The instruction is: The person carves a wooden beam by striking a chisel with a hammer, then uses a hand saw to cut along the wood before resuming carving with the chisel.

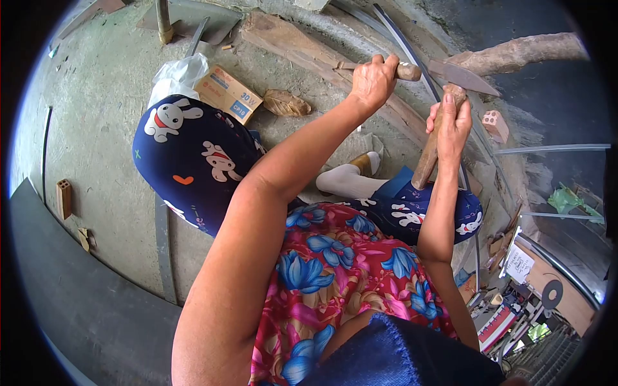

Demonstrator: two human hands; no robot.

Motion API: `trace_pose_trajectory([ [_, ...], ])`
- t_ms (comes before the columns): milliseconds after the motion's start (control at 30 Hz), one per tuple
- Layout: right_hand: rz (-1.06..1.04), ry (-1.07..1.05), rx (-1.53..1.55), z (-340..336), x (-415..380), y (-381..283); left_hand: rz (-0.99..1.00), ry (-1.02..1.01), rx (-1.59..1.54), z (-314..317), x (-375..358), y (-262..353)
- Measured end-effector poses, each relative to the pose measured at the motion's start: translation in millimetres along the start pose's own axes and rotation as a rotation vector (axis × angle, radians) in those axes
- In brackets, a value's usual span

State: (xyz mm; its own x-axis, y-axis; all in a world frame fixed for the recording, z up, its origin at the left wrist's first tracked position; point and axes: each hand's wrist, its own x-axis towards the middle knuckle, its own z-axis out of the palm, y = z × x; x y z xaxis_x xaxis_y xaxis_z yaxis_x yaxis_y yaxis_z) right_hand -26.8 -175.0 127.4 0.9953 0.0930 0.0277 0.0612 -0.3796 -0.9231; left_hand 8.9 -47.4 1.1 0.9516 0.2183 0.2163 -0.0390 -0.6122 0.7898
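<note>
The left hand [372, 83] is closed around a tool [409, 71] with a wooden handle, its thin metal end pointing left. The right hand [455, 125] grips a hammer [475, 80] by its wooden handle, the head up at the far end and its tapered tip to the right. The two hands are apart, near each other. A plank [290, 46] runs from far left toward the hands, with a metal bar [403, 44] to its right. A branch [531, 54] lies beside the hammer head; whether they touch, I cannot tell. Left of the left hand are a leaf [286, 103] and a box [221, 94]; right of the right hand is a brick [495, 126].
</note>
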Motion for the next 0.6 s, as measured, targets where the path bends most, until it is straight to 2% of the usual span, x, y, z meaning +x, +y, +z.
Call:
trace_pose_trajectory([
  [167,-0.075,0.035,0.072,-3.9,-1.0,-9.2,0.036,0.014,-0.007,0.5,-0.6,9.5],
  [600,-0.080,0.010,0.040,-3.0,-5.0,-10.5,0.010,0.018,-0.005,0.9,2.6,0.9],
])
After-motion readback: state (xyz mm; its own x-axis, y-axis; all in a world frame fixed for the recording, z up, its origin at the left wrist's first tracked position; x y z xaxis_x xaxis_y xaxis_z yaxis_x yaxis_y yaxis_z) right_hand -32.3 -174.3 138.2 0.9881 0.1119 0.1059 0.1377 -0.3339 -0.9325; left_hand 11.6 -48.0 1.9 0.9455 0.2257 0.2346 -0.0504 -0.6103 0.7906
